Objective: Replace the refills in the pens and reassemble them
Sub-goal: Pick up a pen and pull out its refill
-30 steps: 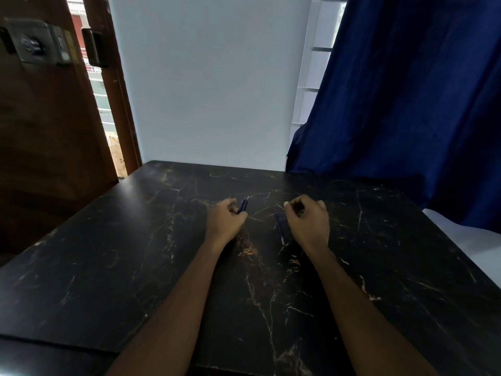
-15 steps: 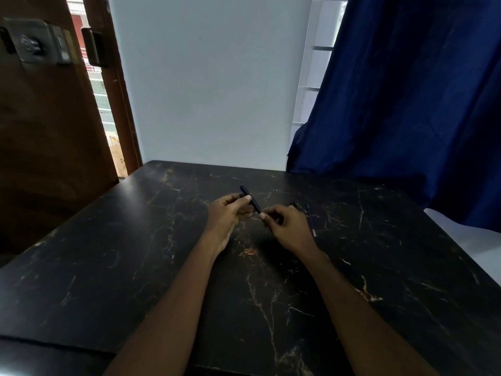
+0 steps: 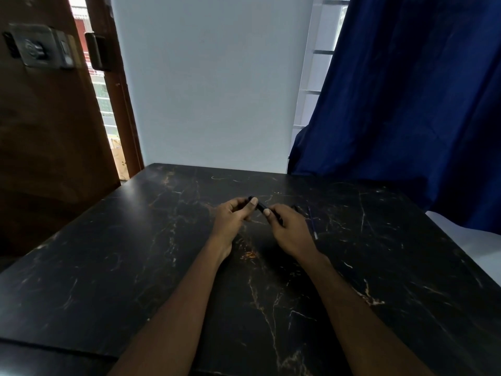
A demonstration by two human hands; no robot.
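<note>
- Both hands meet over the middle of a black marble-patterned table (image 3: 108, 267), sharing a grip on a dark pen (image 3: 260, 205) held just above the surface.
- The left hand (image 3: 233, 218) pinches the pen's far end, thumb on the near side and fingers curled round the tip of the barrel.
- The right hand (image 3: 288, 229) closes on the nearer end, its thumb pressed on top and the remaining fingers folded under; most of that half of the pen is hidden inside the grip.
- The pen's long axis runs on a diagonal, from upper left at the left hand down to lower right at the right hand, lying close to level with the tabletop.
- Only a short stretch of barrel shows between the two thumbs; whether the pen is whole or already coming apart cannot be told.
- A thin refill (image 3: 312, 223) lies flat on the table just beside the right hand, apart from it, its length pointing away from the person with the near end angled slightly right.
- A blue curtain (image 3: 420, 104) hangs at the right behind the table, and a wooden door (image 3: 48, 126) stands at the left.
</note>
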